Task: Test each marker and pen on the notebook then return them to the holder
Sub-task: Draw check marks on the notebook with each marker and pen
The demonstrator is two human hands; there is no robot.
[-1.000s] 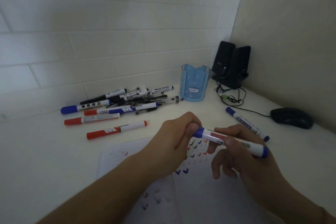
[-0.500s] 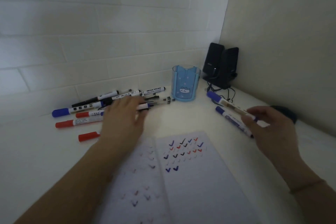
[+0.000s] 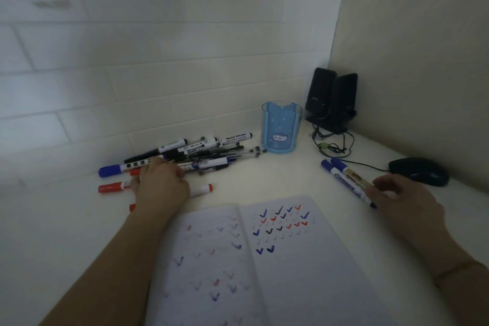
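Left hand (image 3: 161, 185) curled over marker pile (image 3: 190, 156), grasp unclear. Right hand (image 3: 402, 198) pinching blue-capped marker (image 3: 349, 174) beside second marker (image 3: 341, 180) on counter (image 3: 277, 177). Notebook (image 3: 291, 259) open, ticked.

the holder (image 3: 281, 130) is light blue with a white cat face; notebook (image 3: 304, 259) white with blue, red and black ticks; mouse (image 3: 419, 171) and speakers (image 3: 330, 98) black.

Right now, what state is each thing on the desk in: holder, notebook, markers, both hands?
Holder: upright, apparently empty.
Notebook: open flat, check marks on both pages.
Marker pile: lying capped beside the holder.
Two blue markers: capped, lying side by side at right.
Left hand: reaching into the pile, grip hidden.
Right hand: fingertips on the blue markers.
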